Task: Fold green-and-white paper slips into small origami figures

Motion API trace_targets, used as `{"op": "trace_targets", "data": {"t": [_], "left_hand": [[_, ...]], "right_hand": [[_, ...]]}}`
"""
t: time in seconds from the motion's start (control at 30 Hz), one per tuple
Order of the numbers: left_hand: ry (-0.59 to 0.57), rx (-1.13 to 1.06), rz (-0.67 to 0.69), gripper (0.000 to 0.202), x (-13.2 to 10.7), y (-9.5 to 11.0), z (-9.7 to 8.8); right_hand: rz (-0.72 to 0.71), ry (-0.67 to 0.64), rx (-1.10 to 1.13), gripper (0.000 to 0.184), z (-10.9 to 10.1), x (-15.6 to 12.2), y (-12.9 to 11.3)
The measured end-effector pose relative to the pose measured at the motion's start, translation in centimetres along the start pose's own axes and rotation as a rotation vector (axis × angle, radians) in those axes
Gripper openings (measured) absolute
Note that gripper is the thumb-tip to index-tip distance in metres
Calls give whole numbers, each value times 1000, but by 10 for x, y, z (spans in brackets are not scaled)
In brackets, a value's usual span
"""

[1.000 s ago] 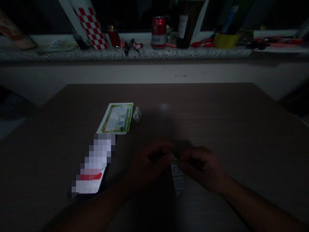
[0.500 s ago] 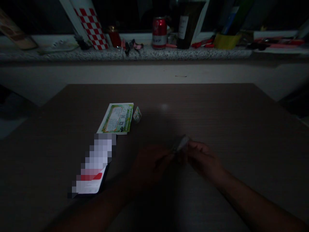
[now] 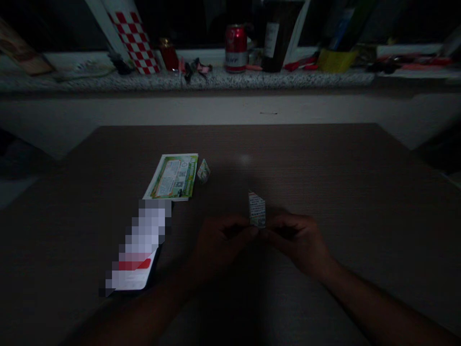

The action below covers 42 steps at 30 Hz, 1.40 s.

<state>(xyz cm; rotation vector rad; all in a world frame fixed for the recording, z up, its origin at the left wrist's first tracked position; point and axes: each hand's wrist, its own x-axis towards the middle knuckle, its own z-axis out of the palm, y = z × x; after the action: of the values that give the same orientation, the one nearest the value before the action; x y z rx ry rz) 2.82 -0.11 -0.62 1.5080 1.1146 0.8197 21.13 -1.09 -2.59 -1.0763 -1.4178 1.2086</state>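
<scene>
A small folded piece of printed paper (image 3: 257,209) stands up between my two hands, with lines of text facing me and a slanted top edge. My left hand (image 3: 225,240) pinches its lower left corner between thumb and fingers. From the other side, my right hand (image 3: 297,240) pinches the lower right corner, its thumb close to the left thumb. To the left lies another small folded paper piece (image 3: 203,171), beside a green and white printed booklet or pad (image 3: 173,178). The light is dim, so the fingertips are partly dark.
A lit phone (image 3: 139,278), partly pixelated, lies on the dark wooden table (image 3: 324,163) left of my hands. Along the granite sill (image 3: 216,81) stand a red can (image 3: 236,50), a red checkered tube (image 3: 135,41), a dark pouch (image 3: 277,38) and a yellow container (image 3: 336,60).
The folded paper has turned from a tilted, blurred position to upright with its text facing me. My hands have come closer together, both thumbs now at its lower edge.
</scene>
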Motion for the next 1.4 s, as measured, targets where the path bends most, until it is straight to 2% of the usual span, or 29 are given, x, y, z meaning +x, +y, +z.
{"op": "trace_targets", "data": {"t": [0.17, 0.33, 0.47, 0.93, 1.4], "left_hand": [[-15, 0, -50, 10, 0, 3, 0], [30, -111, -114, 8, 0, 2, 1], [11, -113, -121, 6, 1, 2, 0], [6, -181, -112, 9, -1, 5, 2], [-7, -97, -69, 12, -2, 6, 1]], "right_hand": [[99, 18, 109, 3, 3, -1, -3], [141, 25, 148, 5, 3, 0, -3], [163, 32, 161, 7, 2, 0, -3], [144, 19, 106, 6, 3, -1, -4], [158, 17, 123, 10, 3, -1, -4]]}}
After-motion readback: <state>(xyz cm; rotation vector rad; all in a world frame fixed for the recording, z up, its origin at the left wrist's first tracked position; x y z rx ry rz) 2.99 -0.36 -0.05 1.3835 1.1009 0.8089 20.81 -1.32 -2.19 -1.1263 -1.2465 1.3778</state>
